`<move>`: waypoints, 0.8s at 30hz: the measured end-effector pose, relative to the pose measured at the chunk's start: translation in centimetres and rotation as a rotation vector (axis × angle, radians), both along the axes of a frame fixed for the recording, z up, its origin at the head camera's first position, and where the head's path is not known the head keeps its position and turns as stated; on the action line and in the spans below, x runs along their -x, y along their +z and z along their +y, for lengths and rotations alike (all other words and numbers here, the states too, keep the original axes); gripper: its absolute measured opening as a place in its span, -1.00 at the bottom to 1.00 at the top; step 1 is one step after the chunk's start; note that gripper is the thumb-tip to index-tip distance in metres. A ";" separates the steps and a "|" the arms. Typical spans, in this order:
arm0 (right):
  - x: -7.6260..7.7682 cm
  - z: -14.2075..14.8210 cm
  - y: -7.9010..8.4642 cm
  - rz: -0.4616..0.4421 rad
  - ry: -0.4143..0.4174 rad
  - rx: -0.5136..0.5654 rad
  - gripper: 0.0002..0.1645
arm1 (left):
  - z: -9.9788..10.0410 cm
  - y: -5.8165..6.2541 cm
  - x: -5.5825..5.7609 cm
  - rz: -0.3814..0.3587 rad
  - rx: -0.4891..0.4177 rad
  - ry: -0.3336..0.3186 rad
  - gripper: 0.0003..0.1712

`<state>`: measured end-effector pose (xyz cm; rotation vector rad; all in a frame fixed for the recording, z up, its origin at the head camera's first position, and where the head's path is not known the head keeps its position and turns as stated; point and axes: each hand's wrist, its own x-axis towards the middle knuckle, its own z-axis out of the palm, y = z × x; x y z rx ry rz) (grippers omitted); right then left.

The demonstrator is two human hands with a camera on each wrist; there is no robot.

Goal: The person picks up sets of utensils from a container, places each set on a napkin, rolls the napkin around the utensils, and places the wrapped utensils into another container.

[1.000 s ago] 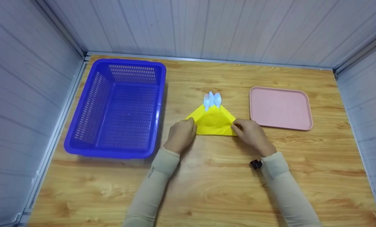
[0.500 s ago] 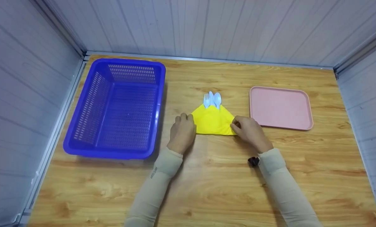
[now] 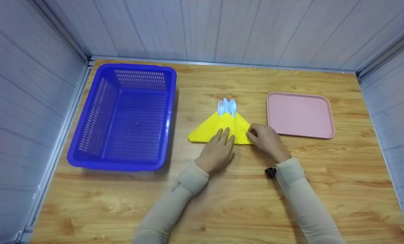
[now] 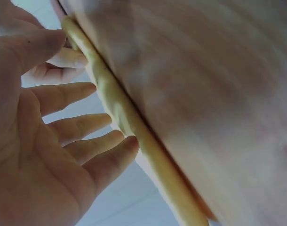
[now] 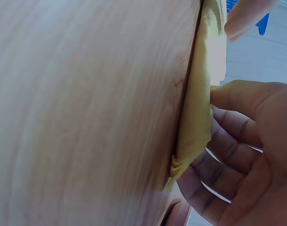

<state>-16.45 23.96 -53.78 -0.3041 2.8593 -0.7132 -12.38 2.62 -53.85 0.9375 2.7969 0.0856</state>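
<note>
A yellow napkin (image 3: 202, 131), folded into a flat triangle, lies at the middle of the table. A pale blue fork (image 3: 221, 107), knife (image 3: 226, 105) and spoon (image 3: 233, 106) stick out of its far point, their handles hidden inside the fold. My left hand (image 3: 217, 150) lies over the napkin's near edge with fingers extended and spread; in the left wrist view its fingertips meet the yellow fold (image 4: 116, 106). My right hand (image 3: 269, 140) pinches the napkin by its right corner, thumb and curled fingers at the cloth (image 5: 195, 108) in the right wrist view.
To the left stands a large blue perforated basket (image 3: 117, 165) with nothing in it. A pink rectangular tray (image 3: 298, 115) lies flat on the right. Pale panels (image 3: 202, 30) wall in the wooden table (image 3: 236, 210) at the back and both sides.
My left hand has let go of the napkin's left corner and moved right, onto the middle of its near edge, with fingers spread. My right hand stays at the right corner.
</note>
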 end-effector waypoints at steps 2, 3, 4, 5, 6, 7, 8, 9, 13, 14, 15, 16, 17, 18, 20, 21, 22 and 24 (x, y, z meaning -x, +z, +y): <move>0.0 0.0 0.0 -0.005 -0.002 -0.004 -0.83 | 0.0 -0.2 0.1 -0.007 -0.016 0.010 -0.31; 0.1 0.0 0.0 -0.007 -0.003 -0.005 -0.83 | 0.0 -0.2 0.2 -0.007 -0.014 0.010 -0.31; 0.1 0.0 0.0 -0.010 -0.004 -0.006 -0.83 | 0.0 -0.2 0.2 -0.008 -0.009 0.012 -0.30; 0.1 0.0 0.0 -0.014 -0.004 -0.007 -0.83 | 0.0 -0.2 0.3 -0.013 -0.002 0.015 -0.30; 0.1 0.0 0.0 -0.019 -0.006 -0.008 -0.83 | 0.0 -0.2 0.3 -0.016 0.005 0.018 -0.29; 0.1 -0.1 0.0 -0.026 -0.008 -0.009 -0.83 | 0.1 -0.2 0.3 -0.019 0.014 0.020 -0.28; 0.2 -0.1 0.0 -0.035 -0.011 -0.010 -0.84 | 0.1 -0.2 0.3 -0.024 0.023 0.022 -0.27; 0.2 -0.1 0.0 -0.042 -0.014 -0.014 -0.84 | 0.2 -0.2 0.3 -0.030 0.030 0.026 -0.26; 0.2 -0.3 0.0 -0.060 -0.022 -0.030 -0.84 | 0.3 -0.2 0.3 -0.041 0.043 0.035 -0.24; 0.2 -0.3 0.0 -0.058 -0.022 -0.035 -0.84 | 0.3 -0.2 0.3 -0.041 0.043 0.036 -0.24; 0.2 -0.3 -0.1 -0.051 -0.017 -0.041 -0.83 | 0.3 -0.2 0.3 -0.031 0.041 0.036 -0.25; 0.2 -0.3 -0.1 -0.045 -0.013 -0.045 -0.83 | 0.3 -0.2 0.3 -0.022 0.041 0.035 -0.25; 0.2 -0.3 -0.1 -0.039 -0.010 -0.049 -0.83 | 0.4 -0.2 0.3 -0.014 0.039 0.035 -0.26; 0.2 -0.4 0.0 -0.034 -0.009 -0.052 -0.82 | 0.4 -0.1 0.3 -0.005 0.036 0.035 -0.27; 0.2 -0.4 0.0 -0.024 -0.010 -0.066 -0.81 | 0.4 0.0 0.3 0.012 0.033 0.034 -0.28; 0.2 -0.4 0.1 -0.017 -0.015 -0.076 -0.79 | 0.4 0.0 0.3 0.019 0.033 0.033 -0.29; 0.1 -0.5 0.2 -0.012 -0.024 -0.088 -0.76 | 0.4 0.0 0.3 0.017 0.035 0.034 -0.29; 0.2 -0.5 0.4 -0.005 -0.039 -0.115 -0.66 | 0.4 0.1 0.4 0.017 0.040 0.037 -0.30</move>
